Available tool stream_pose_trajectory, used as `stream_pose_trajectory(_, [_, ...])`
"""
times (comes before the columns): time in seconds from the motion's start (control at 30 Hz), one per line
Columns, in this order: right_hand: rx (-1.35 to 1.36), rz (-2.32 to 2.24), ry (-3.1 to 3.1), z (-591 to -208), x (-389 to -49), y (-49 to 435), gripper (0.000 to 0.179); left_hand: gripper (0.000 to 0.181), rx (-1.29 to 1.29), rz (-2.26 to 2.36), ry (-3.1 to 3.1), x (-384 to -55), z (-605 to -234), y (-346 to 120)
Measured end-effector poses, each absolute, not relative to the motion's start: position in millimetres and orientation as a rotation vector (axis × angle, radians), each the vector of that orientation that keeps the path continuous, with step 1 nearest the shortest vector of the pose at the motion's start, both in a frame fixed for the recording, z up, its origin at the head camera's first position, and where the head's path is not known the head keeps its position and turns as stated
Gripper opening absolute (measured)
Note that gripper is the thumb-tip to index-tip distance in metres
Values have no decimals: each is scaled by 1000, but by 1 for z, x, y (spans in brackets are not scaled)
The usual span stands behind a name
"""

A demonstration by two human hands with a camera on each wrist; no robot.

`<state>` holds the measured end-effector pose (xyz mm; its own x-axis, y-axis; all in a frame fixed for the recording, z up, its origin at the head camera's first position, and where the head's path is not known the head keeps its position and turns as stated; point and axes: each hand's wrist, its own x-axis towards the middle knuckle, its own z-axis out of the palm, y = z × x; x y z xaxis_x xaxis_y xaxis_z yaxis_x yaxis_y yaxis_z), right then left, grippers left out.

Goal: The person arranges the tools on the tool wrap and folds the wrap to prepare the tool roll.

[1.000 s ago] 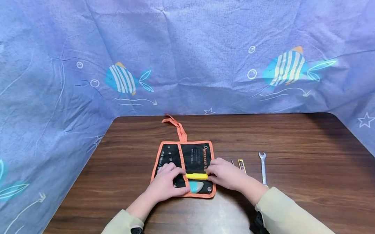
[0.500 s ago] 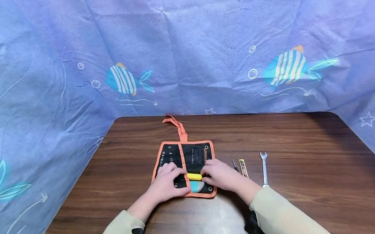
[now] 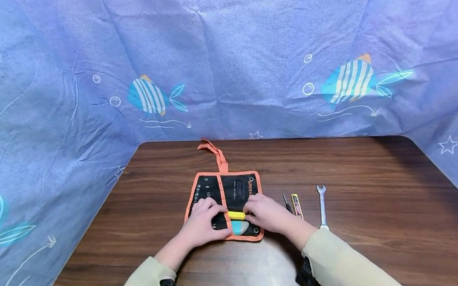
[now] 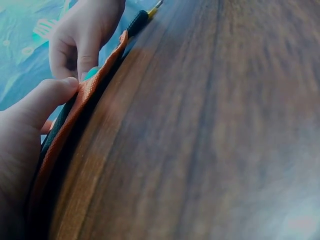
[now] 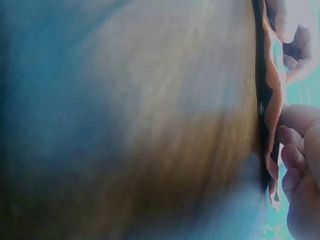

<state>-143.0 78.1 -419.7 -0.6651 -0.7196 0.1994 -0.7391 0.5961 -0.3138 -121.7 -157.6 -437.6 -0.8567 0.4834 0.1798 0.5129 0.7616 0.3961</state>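
Note:
A black tool pouch (image 3: pixel 240 190) with orange trim lies unrolled on the table. My left hand (image 3: pixel 202 223) holds its pocket edge, index fingertip by a yellow bar-shaped tool (image 3: pixel 236 215) and thumb by a teal-and-grey tool (image 3: pixel 239 227). Both tools stick out of pockets toward the right. My right hand (image 3: pixel 266 213) pinches the right end of the yellow tool, so its tip is hidden. In the left wrist view, the left thumb (image 4: pixel 62 89) presses on the orange edge. The right wrist view shows the right fingers (image 5: pixel 294 157) curled beside the pouch.
Right of the pouch lie a thin dark screwdriver-like tool (image 3: pixel 287 203) and a flat yellow-labelled item (image 3: pixel 297 205), both partly behind the right arm. Farther right lies a wrench (image 3: pixel 322 205). An orange tie strap (image 3: pixel 217 156) trails from the pouch's far edge. A blue fish-print cloth (image 3: pixel 232 66) hangs behind.
My right hand has moved left over the pouch with the yellow tool, and less of that tool shows outside the pocket. My left hand stays in place.

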Motion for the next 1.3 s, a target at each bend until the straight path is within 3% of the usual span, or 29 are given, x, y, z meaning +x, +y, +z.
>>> stream_pose_trajectory(0.63, [1213,553,-2805,-418,-141,57,6,52,-869,-746,-2870,-123,-437,-162])
stream_pose_trajectory(1.03, [1047,738,-2772,-409,-140,112,11,61,-757,-439,-2842,-122,-435,-159])
stream_pose_trajectory(1.3, [897,713,-2836,-409,-130,153,14,68,-703,-503,-2913,-122,-438,-155])
